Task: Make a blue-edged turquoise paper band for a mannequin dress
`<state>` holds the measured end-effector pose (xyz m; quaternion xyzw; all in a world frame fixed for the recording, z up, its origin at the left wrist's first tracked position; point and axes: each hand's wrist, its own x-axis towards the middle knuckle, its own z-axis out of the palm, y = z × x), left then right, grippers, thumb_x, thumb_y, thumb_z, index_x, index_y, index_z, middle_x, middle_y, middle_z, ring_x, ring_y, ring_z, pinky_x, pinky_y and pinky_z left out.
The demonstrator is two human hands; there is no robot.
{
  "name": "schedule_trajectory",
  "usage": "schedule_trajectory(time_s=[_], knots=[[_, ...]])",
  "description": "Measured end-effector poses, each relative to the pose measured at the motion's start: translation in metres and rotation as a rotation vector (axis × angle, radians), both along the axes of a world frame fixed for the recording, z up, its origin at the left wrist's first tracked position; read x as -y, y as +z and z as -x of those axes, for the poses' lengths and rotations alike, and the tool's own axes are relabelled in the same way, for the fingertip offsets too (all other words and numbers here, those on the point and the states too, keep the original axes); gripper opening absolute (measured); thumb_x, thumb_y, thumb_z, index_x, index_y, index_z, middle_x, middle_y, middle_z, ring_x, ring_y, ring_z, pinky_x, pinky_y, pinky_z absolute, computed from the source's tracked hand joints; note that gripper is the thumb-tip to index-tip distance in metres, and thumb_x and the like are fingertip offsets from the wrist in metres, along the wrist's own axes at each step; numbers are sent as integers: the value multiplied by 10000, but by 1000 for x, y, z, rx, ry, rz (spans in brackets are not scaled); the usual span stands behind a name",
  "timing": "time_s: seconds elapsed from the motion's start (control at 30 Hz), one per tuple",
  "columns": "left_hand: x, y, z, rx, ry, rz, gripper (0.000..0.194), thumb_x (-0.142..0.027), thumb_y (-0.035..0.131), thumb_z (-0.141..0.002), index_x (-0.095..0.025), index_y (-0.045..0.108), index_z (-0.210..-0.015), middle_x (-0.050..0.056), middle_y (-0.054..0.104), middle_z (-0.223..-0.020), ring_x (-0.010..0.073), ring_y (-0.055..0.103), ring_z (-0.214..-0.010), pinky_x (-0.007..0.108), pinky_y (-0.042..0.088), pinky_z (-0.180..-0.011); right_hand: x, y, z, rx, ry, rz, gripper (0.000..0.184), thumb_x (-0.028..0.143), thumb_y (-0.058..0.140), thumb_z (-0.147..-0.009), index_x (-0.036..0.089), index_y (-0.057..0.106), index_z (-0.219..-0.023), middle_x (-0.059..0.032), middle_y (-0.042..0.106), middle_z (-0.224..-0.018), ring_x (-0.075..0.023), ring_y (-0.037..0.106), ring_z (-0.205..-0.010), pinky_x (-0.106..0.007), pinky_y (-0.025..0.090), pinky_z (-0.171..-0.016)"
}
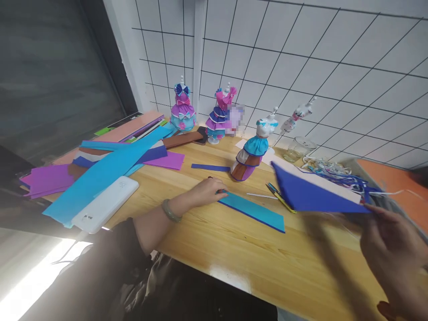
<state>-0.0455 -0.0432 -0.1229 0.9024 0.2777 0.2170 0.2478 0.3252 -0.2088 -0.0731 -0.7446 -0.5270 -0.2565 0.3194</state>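
My left hand (209,191), with a bracelet on its wrist, has its fingers closed at the left end of a turquoise paper strip (252,209) with a dark blue edge, lying on the table. At the right, my right hand (391,249) pinches the corner of a dark blue paper sheet (310,194), raised over the table. Yellow-handled scissors (283,201) lie between the two papers, partly under the blue sheet. Behind the strip stands a small dress form (256,149) in a turquoise, white, brown and purple layered dress.
Two more dressed forms, one on the left (182,109) and one in the middle (219,113), stand by the tiled wall. Coloured papers (117,165) and a white power bank (105,205) lie left. A glass jar (297,149) and tangled ribbons (329,169) are at the back right.
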Motion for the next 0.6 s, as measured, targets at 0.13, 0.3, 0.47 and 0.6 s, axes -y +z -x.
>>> schedule_trajectory(time_s=[0.13, 0.3, 0.47, 0.6], knots=[[11, 6, -6, 170, -28, 495, 400, -498, 514, -843, -137, 675, -901, 52, 672, -810, 132, 590, -725, 249, 436, -689, 6, -16, 31, -54, 237, 89, 291, 311, 469, -835, 318, 595, -1097, -88, 663, -966, -288, 649, -892, -416, 526, -741], [13, 8, -8, 375, -70, 1257, 664, -690, 392, -805, -129, 649, -1050, 71, 675, -783, 138, 611, -676, 259, 456, -645, 9, -37, 54, -130, 429, 226, 271, 297, 465, -845, 364, 553, -1092, -72, 641, -986, -303, 632, -906, -485, 511, -782], [8, 9, -1, 278, -91, 1231, 549, -543, 686, -680, -157, 662, -1070, 99, 669, -1068, 198, 596, -1021, 293, 445, -867, 11, -49, 61, -118, 638, 415, 259, 248, 498, -842, 286, 559, -1091, -83, 647, -1022, -262, 619, -943, -453, 499, -824], [8, 10, 2, 149, -174, 952, 534, -310, 757, -653, -219, 614, -1160, 52, 586, -1251, 226, 410, -1288, 336, 357, -1015, 12, -38, 68, -210, 821, 655, 277, 254, 490, -853, 272, 580, -1115, -81, 613, -1180, -245, 563, -1107, -421, 471, -929]])
